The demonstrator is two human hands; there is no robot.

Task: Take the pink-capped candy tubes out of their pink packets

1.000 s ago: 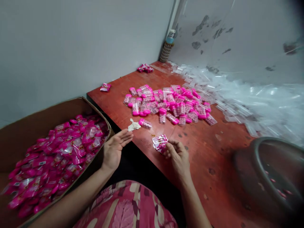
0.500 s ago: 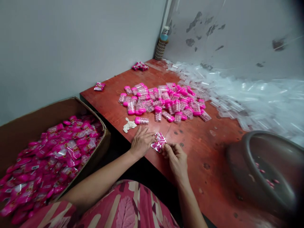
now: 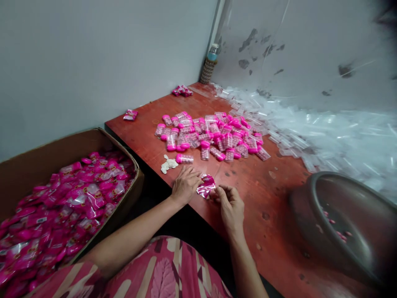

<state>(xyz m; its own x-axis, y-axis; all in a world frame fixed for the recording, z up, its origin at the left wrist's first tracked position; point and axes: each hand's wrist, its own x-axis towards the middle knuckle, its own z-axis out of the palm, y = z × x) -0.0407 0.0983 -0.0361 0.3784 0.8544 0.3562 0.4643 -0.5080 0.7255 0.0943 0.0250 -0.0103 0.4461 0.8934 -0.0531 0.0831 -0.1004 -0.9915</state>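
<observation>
A shiny pink foil packet (image 3: 205,187) lies at the table's near edge, between my two hands. Flat on the table, my left hand (image 3: 185,187) has its fingers stretched out, the tips touching the packet's left edge. My right hand (image 3: 230,203) is closed in a pinch at the packet's lower right corner. Just beyond my left hand are a crumpled whitish lump (image 3: 169,164) and a small clear bottle with a pink cap (image 3: 185,159), lying on its side. Farther back spreads a pile of similar bottles (image 3: 214,134) holding pink balls.
An open cardboard box (image 3: 136,176) full of pink packets stands left of the red table (image 3: 145,120). A grey basin (image 3: 313,194) with several pink pieces sits at right. Clear plastic containers (image 3: 310,128) cover the back right. A water bottle (image 3: 212,53) stands in the corner.
The view has turned slightly to the right, so the basin and clear containers appear farther left. My hands have barely moved; the packet's top surface looks slightly shifted.
</observation>
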